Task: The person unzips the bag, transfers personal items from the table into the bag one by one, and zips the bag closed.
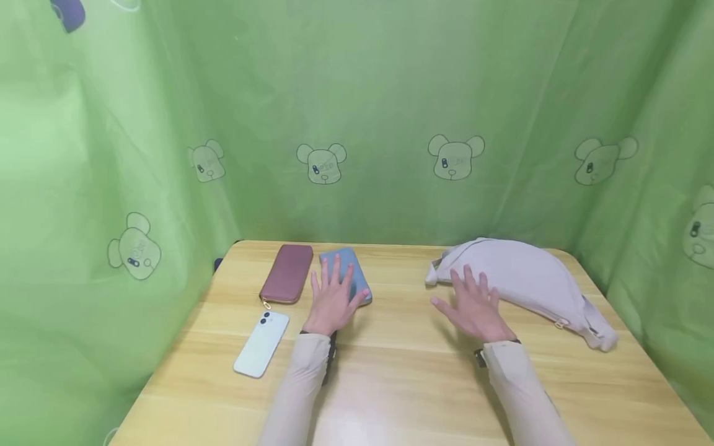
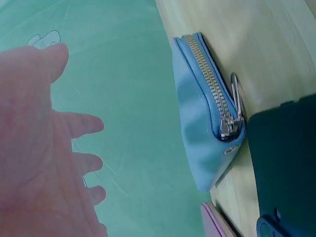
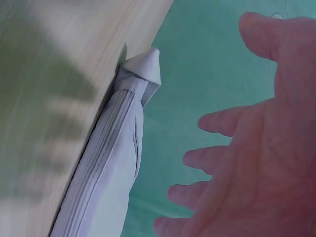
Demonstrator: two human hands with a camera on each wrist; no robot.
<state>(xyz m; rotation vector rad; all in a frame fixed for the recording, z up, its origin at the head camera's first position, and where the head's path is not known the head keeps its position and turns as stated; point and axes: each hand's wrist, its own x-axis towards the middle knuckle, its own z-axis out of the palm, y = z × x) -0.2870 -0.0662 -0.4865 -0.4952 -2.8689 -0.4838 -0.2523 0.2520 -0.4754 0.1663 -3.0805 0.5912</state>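
My left hand [image 1: 331,302] is held above the table, fingers spread, in front of a blue zip wallet [image 1: 347,257] that it partly covers in the head view. The left wrist view shows the wallet's gold zipper [image 2: 210,74] and metal pull, with space between palm and wallet. My right hand [image 1: 474,305], also spread and holding nothing, hovers by the near left side of a pale lilac crescent bag [image 1: 513,269]. In the right wrist view the bag's zipped edge [image 3: 101,148] lies apart from the fingers.
A maroon zip wallet [image 1: 287,272] lies left of the blue one. Nearer the front left is a white phone [image 1: 262,344], camera side up. The wooden table [image 1: 401,384] is enclosed by green curtains [image 1: 390,204] with bear-head prints at its back and sides.
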